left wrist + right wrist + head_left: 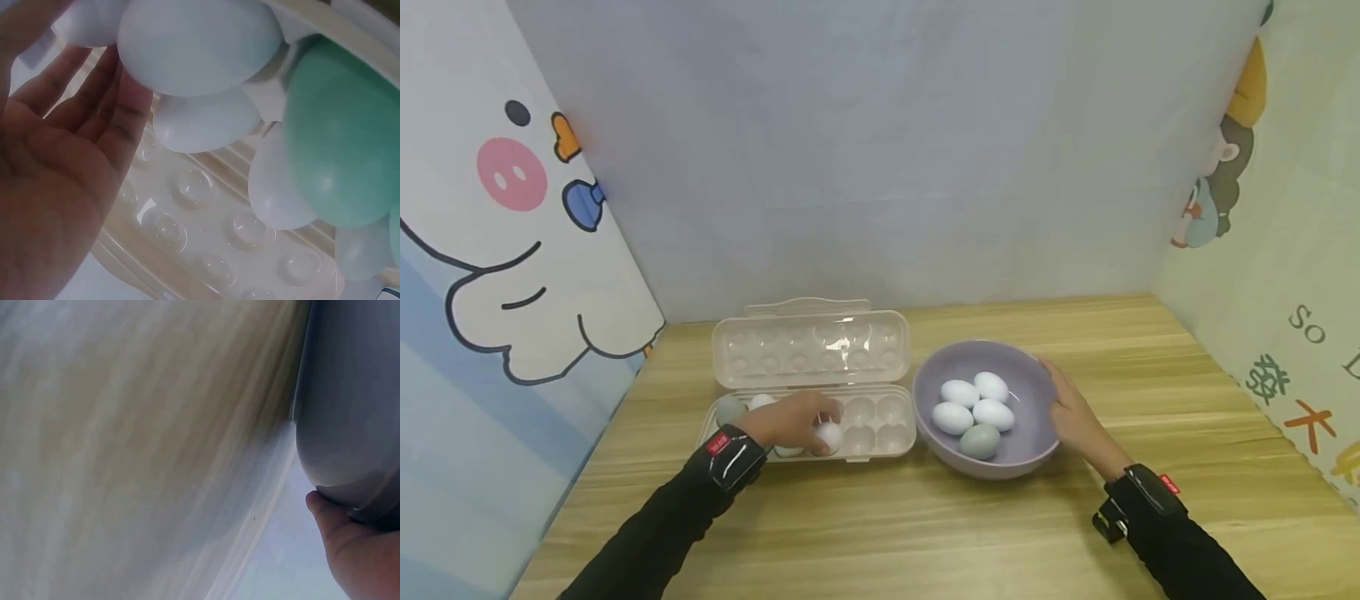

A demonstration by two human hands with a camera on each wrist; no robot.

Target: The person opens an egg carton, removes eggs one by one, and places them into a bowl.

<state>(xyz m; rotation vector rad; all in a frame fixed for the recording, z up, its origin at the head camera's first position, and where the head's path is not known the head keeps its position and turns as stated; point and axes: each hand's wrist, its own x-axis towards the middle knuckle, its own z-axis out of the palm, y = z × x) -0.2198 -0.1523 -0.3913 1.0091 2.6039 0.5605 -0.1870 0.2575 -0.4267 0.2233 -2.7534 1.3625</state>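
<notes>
My left hand point(788, 419) is over the front row of a clear plastic egg carton point(859, 454), its thumb and fingers pinching a white egg point(829, 437) at a cup. In the left wrist view, that white egg point(94, 22) is partly cut off at the top edge. More white eggs and a green egg point(730, 410) sit in the carton's left end, partly hidden by the hand. My right hand point(1075, 417) grips the right rim of a purple bowl point(1037, 392). Several white eggs point(959, 392) and one pale green egg point(980, 442) lie in the bowl.
The carton's hinged lid point(811, 346) lies folded back behind its base. Bowl and carton stand side by side, almost touching, on a wood-grain table point(880, 533). A grey cloth backdrop point(880, 167) rises behind, with printed panels at left and right.
</notes>
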